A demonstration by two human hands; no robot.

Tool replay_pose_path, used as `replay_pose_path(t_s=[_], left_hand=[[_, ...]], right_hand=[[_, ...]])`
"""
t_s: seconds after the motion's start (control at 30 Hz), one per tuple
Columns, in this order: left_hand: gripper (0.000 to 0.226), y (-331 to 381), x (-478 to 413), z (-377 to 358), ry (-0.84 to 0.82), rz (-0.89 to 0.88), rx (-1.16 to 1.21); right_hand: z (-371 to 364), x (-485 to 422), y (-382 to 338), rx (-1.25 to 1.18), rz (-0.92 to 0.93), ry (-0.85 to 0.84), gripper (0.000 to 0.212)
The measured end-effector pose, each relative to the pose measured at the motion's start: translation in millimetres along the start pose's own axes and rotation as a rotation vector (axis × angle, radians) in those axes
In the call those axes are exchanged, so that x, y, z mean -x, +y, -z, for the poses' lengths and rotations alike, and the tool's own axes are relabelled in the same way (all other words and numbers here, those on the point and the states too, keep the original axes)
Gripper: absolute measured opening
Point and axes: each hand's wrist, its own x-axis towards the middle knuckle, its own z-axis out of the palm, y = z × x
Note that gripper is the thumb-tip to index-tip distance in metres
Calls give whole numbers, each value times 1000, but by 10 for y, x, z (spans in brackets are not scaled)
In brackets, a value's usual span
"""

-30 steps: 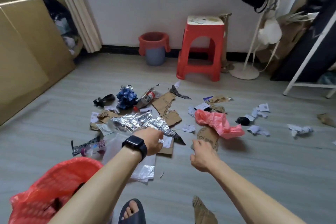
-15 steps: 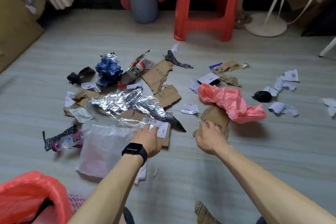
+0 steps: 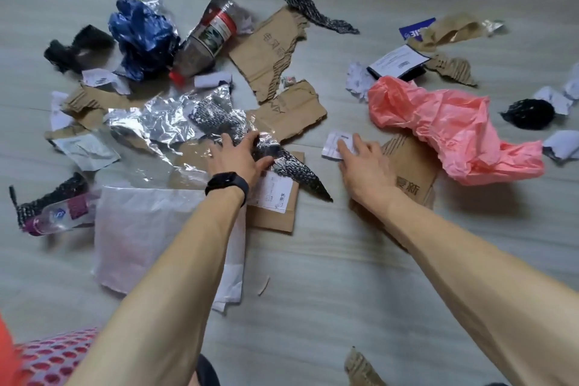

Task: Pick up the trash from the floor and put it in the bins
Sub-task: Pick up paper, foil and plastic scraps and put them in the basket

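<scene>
Both hands have come forward into the litter mid-frame: the left hand (image 3: 239, 157) is spread flat on the crumpled foil (image 3: 163, 122), not gripping yet. The right hand (image 3: 365, 166), fingers straight, touches a white paper slip (image 3: 333, 142). Nothing is lifted; the bin (image 3: 53, 357) waits lower left.

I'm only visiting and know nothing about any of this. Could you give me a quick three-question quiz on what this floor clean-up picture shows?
1. True or false: the left hand has a black watch on its wrist.
2. What do the fingers of the right hand touch? A) the pink bag B) a small white paper slip C) the clear water bottle
3. One word: what colour is the cap of the dark bottle lying beside the blue wrapper?
Key: 1 true; 2 B; 3 red.
</scene>
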Motion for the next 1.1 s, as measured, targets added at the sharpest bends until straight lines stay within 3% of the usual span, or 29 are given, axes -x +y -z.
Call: replay_pose_path(t_s=[0.23,0.33,0.43,0.47,0.57,0.63,0.73,0.9,1.1], left_hand=[[15,174,373,48,130,-132,-119],[18,149,473,197,171,-184,-171],[16,121,678,450,246,-218,-92],[21,104,775,578,257,-225,-46],[52,-19,979,842,265,-214,80],[51,-127,1153,1063,308,-214,158],[29,-179,1484,1488,361,-233,201],[28,-279,2153,2207,516,-312,140],[32,-892,2925,2802,685,-292,-18]], right_hand=[[58,448,-173,130,48,-109,31],[40,630,-142,235,117,-97,35],[-17,896,-96,296,201,-82,58],[-32,980,-83,259,185,-115,57],[91,1194,-71,-22,68,-269,28],[288,1375,-119,-219,16,-215,20],[742,1524,-210,-486,-55,-34,40],[1820,1792,-389,-523,63,346,23],[2261,2234,-871,-566,237,411,23]])
